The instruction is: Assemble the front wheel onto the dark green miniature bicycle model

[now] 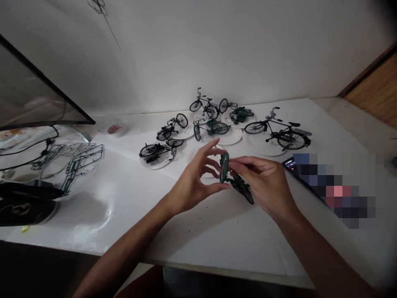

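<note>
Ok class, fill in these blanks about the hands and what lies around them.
The person's left hand and right hand hold a small dark green model bicycle by its ____. A black metal model bicycle stands on a round white paper ____. A black smartphone lies on the white tabletop to the ____ of the hands.

Missing words in order: wheel, plate, right.

Left hand point(194, 180) and right hand point(263, 186) raised together, pinching from either side.
The left fingers point(211, 151) curve open above, with the left thumb point(215, 188) stretched along beneath them; the right fingers point(240, 165) reach inward, bent and close together. Both wrists are slightly bent, and the bare left forearm point(124, 248) and right forearm point(325, 256) angle up from the lower corners.
</note>
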A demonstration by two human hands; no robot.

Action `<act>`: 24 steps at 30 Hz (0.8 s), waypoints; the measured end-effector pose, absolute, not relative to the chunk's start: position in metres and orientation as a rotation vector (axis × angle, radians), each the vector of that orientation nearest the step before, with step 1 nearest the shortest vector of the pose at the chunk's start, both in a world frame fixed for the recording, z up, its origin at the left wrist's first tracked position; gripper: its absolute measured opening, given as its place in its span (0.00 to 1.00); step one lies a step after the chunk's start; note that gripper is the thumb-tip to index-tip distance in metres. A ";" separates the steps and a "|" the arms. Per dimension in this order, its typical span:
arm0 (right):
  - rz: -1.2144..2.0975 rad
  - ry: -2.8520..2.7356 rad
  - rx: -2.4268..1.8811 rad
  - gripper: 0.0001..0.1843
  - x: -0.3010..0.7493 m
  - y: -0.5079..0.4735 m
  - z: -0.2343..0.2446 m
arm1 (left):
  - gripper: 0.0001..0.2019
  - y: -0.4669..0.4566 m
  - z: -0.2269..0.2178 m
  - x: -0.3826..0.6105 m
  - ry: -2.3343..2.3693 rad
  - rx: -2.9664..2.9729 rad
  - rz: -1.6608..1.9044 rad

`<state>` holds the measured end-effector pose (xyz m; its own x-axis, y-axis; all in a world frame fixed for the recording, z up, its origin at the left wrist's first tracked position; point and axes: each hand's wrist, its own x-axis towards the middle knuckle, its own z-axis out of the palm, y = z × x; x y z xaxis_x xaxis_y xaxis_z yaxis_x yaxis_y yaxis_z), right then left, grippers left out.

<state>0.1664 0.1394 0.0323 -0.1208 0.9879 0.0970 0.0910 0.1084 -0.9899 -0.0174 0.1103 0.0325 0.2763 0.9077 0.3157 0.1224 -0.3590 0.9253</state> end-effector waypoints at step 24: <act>1.236 -1.496 -1.021 0.07 0.171 0.135 0.035 | 0.35 0.113 0.034 -0.014 0.963 1.591 1.184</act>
<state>0.1710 0.1351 0.0350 -0.2390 0.9610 0.1394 0.0445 0.1542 -0.9870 -0.0141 0.1128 0.0338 0.2370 0.9346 0.2652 0.0695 -0.2886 0.9549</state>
